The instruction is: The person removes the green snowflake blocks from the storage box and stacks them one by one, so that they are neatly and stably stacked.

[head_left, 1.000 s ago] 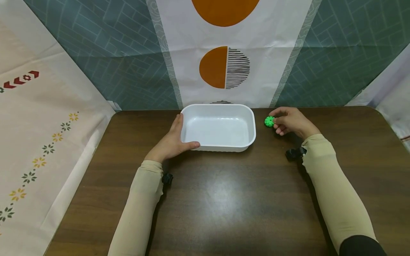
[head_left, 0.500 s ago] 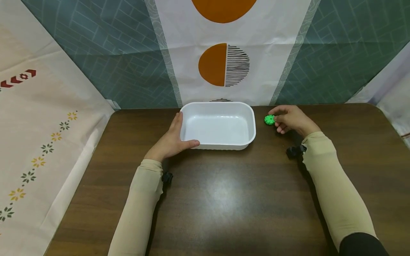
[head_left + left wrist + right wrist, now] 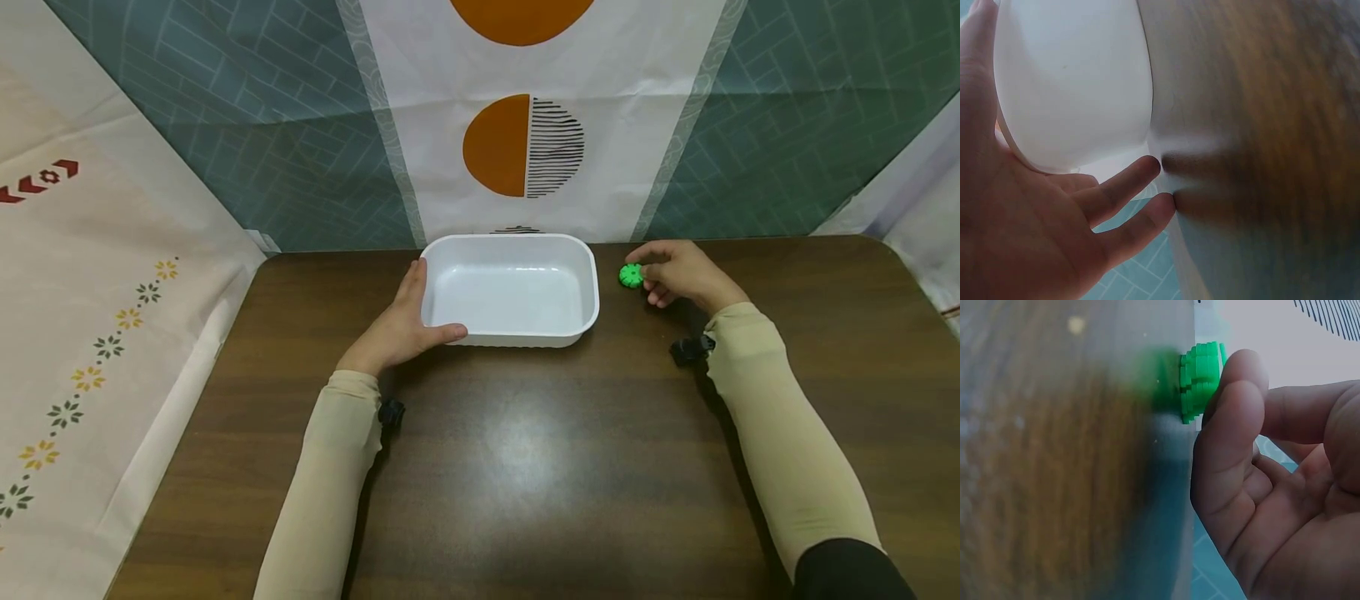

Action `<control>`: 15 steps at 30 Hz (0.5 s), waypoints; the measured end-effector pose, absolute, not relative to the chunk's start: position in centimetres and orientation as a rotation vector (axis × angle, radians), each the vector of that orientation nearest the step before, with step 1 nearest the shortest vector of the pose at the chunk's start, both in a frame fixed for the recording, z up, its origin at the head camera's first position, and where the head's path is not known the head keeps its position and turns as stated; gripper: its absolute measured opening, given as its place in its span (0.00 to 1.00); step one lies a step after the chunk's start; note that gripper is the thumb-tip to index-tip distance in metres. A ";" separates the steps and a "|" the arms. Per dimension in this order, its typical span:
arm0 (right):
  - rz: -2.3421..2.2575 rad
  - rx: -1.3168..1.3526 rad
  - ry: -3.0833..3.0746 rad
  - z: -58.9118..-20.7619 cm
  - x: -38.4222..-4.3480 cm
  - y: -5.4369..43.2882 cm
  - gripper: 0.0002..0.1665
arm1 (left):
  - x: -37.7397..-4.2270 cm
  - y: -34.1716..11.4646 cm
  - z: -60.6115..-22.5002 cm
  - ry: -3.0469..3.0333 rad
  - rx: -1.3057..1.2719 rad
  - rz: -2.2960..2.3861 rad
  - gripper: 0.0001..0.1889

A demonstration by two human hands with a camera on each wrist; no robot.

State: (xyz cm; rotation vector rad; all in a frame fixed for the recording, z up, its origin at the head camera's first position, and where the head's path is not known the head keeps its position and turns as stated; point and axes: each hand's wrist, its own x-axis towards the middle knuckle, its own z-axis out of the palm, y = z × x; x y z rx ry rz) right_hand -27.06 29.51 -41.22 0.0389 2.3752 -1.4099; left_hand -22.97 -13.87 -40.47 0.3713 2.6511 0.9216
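Observation:
A white rectangular tray (image 3: 510,304) stands at the back of the table in the head view. My left hand (image 3: 399,327) spans its near left corner, thumb along the front rim and straight fingers along the left end. In the left wrist view, two fingertips (image 3: 1147,164) of that hand reach down to the tabletop. To the right of the tray sits a small stack of green notched plastic discs (image 3: 632,276). My right hand (image 3: 686,273) has its thumb and index finger at the stack's top. A thin green edge beside the fingertips stands slightly apart from the layers below.
The brown wooden table (image 3: 525,467) ends at a wall cloth (image 3: 630,167) just behind the tray and discs. A patterned white cloth (image 3: 135,333) hangs along the left side. Dark wrist cameras (image 3: 390,412) sit under both sleeves.
The whole head view has shifted slightly upward. Both hands, the tray and the green discs keep nearly the same places relative to each other.

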 end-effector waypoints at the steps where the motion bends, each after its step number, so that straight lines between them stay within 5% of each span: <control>1: -1.400 0.037 2.382 -41.2 -27.1 29.5 0.20 | -23.0 -13.9 -40.5 2.650 0.370 0.923 0.69; 15: -1.340 0.017 2.434 -41.2 -27.3 29.4 0.19 | -23.0 -13.9 -40.6 2.659 0.364 0.923 0.68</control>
